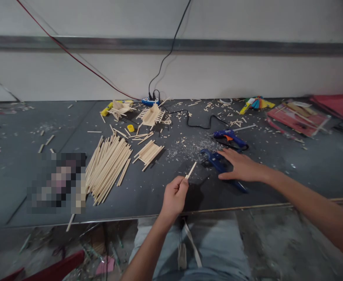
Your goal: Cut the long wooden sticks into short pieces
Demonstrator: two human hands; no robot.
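Note:
My left hand (175,196) is closed in a pinch on a short thin wooden stick (191,170) that points up and to the right, above the table's near edge. My right hand (241,167) lies flat with fingers stretched out on a blue-handled cutter (218,162) on the dark table (306,164). Just behind it lies a blue glue gun (229,137) with an orange trigger. A pile of long wooden sticks (108,168) lies to the left, with a small flat panel of glued sticks (148,153) beside it.
Two small stick-built models (151,115) (119,108) stand at the back near a power strip (150,102) with black and red cables. Stick offcuts and sawdust litter the middle. Red sheets (298,119) and coloured items (256,104) lie far right. A blurred patch covers part of the left.

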